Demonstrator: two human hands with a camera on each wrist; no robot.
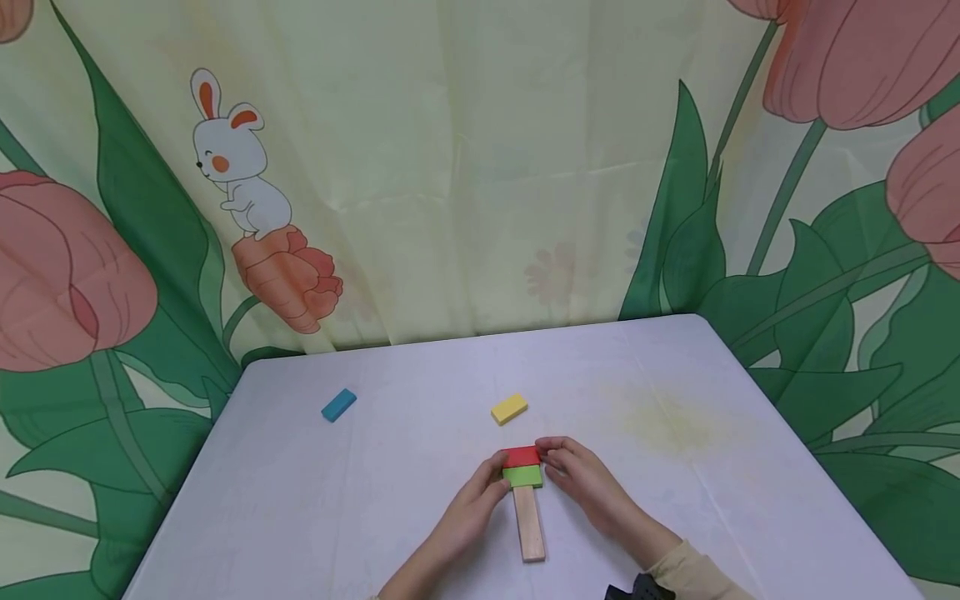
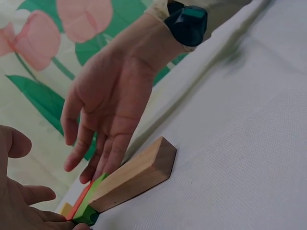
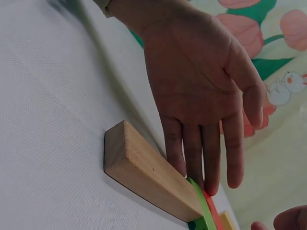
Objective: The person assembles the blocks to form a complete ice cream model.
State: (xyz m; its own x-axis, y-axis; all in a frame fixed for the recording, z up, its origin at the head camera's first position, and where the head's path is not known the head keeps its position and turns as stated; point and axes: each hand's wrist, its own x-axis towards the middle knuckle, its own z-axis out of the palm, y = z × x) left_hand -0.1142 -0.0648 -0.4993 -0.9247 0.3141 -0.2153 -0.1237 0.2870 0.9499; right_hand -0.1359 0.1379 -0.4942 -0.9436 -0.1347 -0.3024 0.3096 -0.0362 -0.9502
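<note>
A red block (image 1: 521, 457) and a green block (image 1: 522, 476) lie side by side across the top end of a long plain wooden block (image 1: 528, 523), all flat on the table. From the left, my left hand (image 1: 474, 500) touches the ends of the red and green blocks with its fingertips. On the opposite side my right hand (image 1: 588, 483) has its fingers at the red block's right end. In the right wrist view the left hand (image 3: 199, 91) shows nearly straight fingers. The right hand (image 2: 110, 100) likewise has extended fingers in the left wrist view.
A yellow block (image 1: 509, 409) lies just beyond the red one. Farther left is a blue block (image 1: 339, 405). The white-covered table (image 1: 300, 500) ends at a printed curtain (image 1: 465, 167) with tulips and a rabbit.
</note>
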